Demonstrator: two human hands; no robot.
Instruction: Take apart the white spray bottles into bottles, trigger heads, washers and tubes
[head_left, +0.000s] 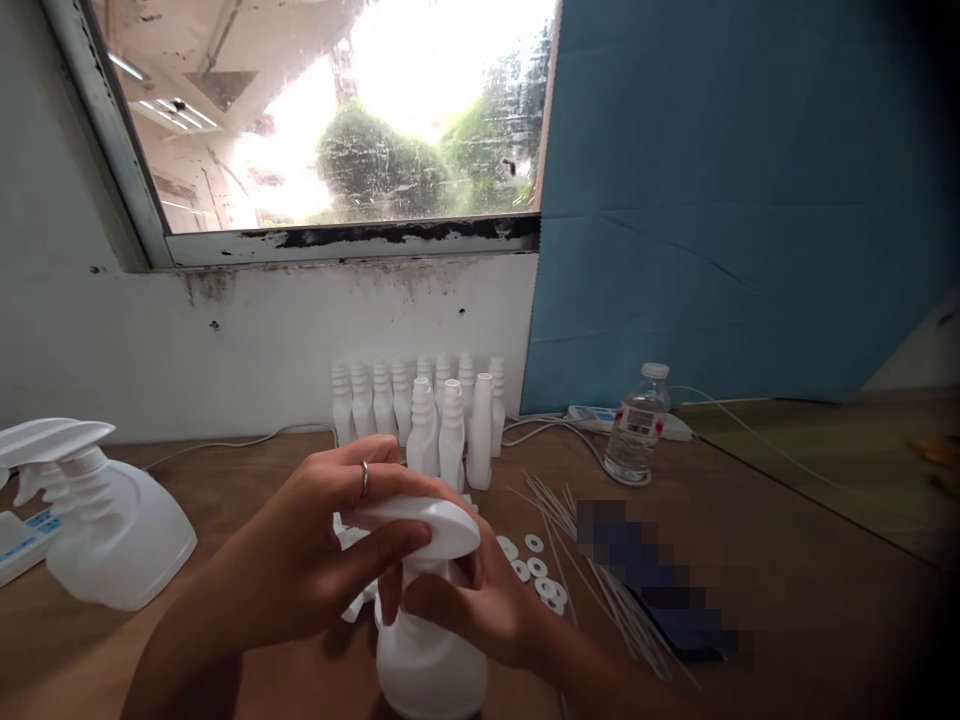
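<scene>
A white spray bottle (pixel 431 670) stands upright in front of me, with a white trigger spray head (pixel 450 530) at its top. My left hand (pixel 330 540) is closed around the spray head, thumb along its near side and a ring on one finger. Lower down, my right hand (pixel 480 600) wraps the neck just under the head. The joint between head and neck is mostly hidden by fingers. White plastic pieces (pixel 360 600), partly covered by my left hand, lie behind the bottle. To the right are several white ring washers (pixel 546 580).
Several slim white bottles (pixel 424 430) stand by the wall. An assembled spray bottle (pixel 127 530) is at left. Thin white tubes (pixel 615 600), a pixelated dark object (pixel 660 580), a water bottle (pixel 637 425) and a power strip (pixel 600 415) with cables are at right.
</scene>
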